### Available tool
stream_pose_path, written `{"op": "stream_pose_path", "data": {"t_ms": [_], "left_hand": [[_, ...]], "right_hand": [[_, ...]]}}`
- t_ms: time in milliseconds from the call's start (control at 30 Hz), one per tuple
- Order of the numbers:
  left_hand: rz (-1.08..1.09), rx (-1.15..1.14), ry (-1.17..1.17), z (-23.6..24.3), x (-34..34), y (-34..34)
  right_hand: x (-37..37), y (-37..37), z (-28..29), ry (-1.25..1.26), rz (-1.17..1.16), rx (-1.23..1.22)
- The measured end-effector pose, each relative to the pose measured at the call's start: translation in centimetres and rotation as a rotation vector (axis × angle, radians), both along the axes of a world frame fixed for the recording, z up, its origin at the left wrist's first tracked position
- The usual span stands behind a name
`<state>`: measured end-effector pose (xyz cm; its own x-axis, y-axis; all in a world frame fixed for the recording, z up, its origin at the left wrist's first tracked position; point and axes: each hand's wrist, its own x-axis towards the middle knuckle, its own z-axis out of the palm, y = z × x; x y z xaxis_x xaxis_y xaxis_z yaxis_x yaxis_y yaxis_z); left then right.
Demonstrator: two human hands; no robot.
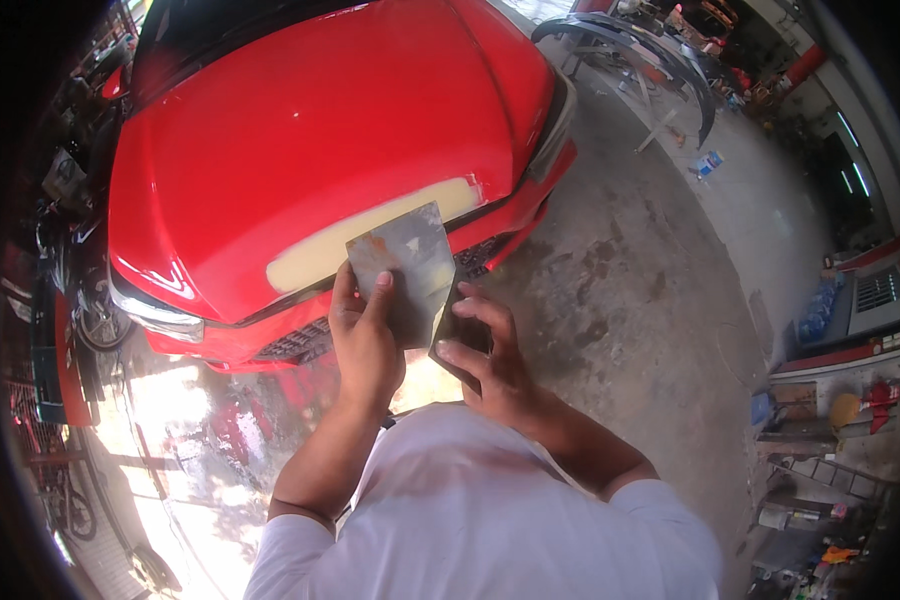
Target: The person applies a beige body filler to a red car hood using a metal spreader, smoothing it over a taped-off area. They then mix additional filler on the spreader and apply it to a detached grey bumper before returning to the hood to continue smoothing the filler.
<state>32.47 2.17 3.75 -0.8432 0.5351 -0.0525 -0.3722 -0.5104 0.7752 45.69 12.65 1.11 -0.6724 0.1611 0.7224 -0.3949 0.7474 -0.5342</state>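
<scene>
My left hand [365,340] grips a wide grey metal spreader plate [410,255], thumb across its face, held up in front of the red car's hood. My right hand [485,355] holds a smaller dark spreader [457,325] edge-on against the lower right side of the plate. Behind them, a pale cream strip of filler [315,255] runs along the front edge of the red hood [300,140].
The red car [220,330] fills the upper left, its front bumper just ahead of me. Grey concrete floor [630,290] stretches right. A detached dark bumper on stands [650,50] is at the top right. Cluttered shelves and tools [830,420] line the right side.
</scene>
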Motion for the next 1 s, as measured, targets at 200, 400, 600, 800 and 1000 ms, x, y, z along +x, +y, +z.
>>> {"op": "stream_pose_path", "data": {"t_ms": [200,400,600,800,1000], "left_hand": [[0.051,-0.262,0.252,-5.5,1.6,-2.9],[0.130,-0.349,0.600,-4.9,2.2,-2.2],[0.353,-0.227,0.532,-1.8,-0.6,-2.5],[-0.050,-0.090,-0.304,-2.9,-0.5,-2.2],[0.110,-0.316,0.294,-5.3,0.6,-3.4]], "right_hand": [[2.4,5.1,-1.7,-0.335,-0.311,0.328],[1.7,0.3,-2.0,-0.328,-0.193,0.301],[2.1,-0.7,-1.8,-0.276,-0.056,0.254],[-0.1,1.3,-3.3,-0.239,-0.149,0.127],[2.2,4.5,-3.5,-0.383,-0.282,0.376]]}}
